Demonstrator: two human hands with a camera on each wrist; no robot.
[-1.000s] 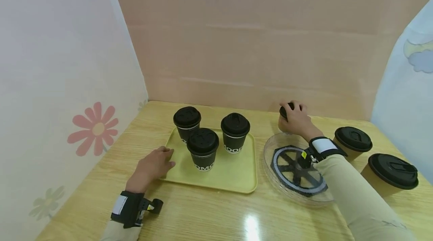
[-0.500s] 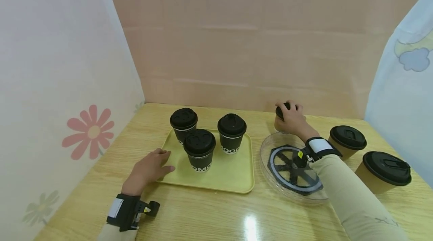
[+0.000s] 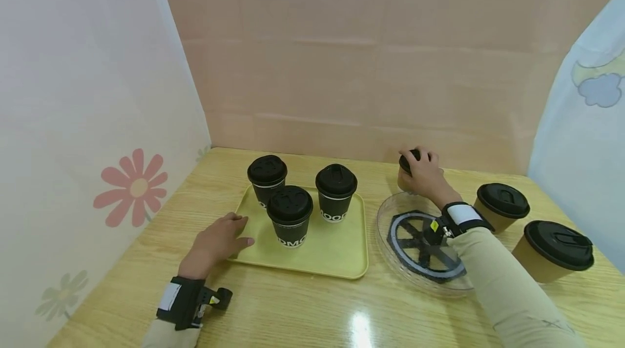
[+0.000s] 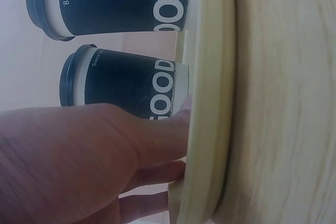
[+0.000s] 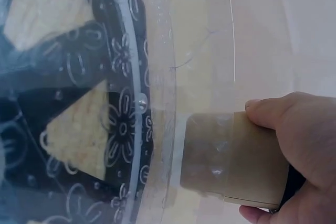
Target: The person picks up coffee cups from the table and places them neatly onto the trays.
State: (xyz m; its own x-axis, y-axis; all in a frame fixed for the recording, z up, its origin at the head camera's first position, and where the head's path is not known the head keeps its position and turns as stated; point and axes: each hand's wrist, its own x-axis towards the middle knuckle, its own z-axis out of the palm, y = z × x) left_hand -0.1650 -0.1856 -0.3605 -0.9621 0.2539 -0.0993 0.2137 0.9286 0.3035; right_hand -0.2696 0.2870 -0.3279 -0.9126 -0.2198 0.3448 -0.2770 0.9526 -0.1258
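My right hand [image 3: 423,174] holds a brown paper cup [image 3: 404,178] with a black lid [image 3: 409,162] from above, behind the clear round dish [image 3: 386,250]. In the right wrist view the thumb and fingers lie on opposite sides of the cup [image 5: 257,161], partly seen through the dish wall. My left hand [image 3: 218,240] rests at the left front corner of the yellow tray [image 3: 332,255], thumb and fingers spread. The left wrist view shows its fingertips at the tray rim [image 4: 210,103]. Three black paper cups with black lids, the front one [image 3: 291,217] included, stand upright on the tray.
Two more brown lidded cups, a rear one [image 3: 500,207] and a front one [image 3: 542,255], stand right of the dish beside my right forearm. A black spoked pattern with a pale ring [image 3: 407,261] shows in the dish. A beige wall [image 3: 366,93] closes off the back of the table.
The head view shifts slightly. Both hands keep nearly the same places, the right still on the brown cup and the left at the tray; the cups stay where they were.
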